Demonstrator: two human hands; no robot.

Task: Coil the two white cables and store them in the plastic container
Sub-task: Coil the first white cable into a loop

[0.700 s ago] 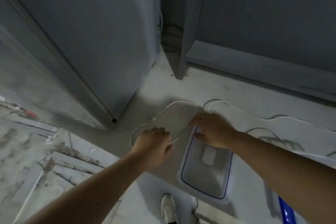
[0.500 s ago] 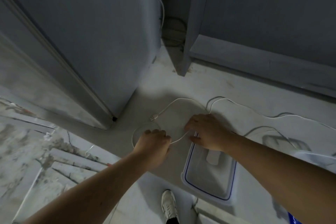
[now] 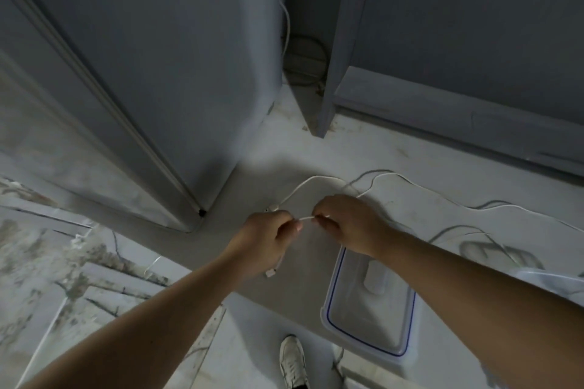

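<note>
A thin white cable (image 3: pixel 313 180) loops over the pale counter. My left hand (image 3: pixel 268 234) grips it in curled fingers, and one plug end (image 3: pixel 270 273) hangs below that hand. My right hand (image 3: pixel 344 224) pinches the same cable a few centimetres to the right, with a short taut piece (image 3: pixel 306 218) between the two hands. A second white cable (image 3: pixel 493 207) trails off to the right across the counter. The clear plastic container (image 3: pixel 331 309) with a blue-lined rim sits below my right wrist, with a small white object (image 3: pixel 376 281) inside.
A tall grey appliance (image 3: pixel 158 57) stands at the back left and a grey cabinet (image 3: pixel 458 41) at the back right. A clear lid (image 3: pixel 550 278) lies at the right edge. Below the counter edge a white shoe (image 3: pixel 294 360) shows on the floor.
Both hands have lifted off the counter and come close together, holding the cable between them. The left hand now holds more of the cable, and a plug end hangs beneath it.
</note>
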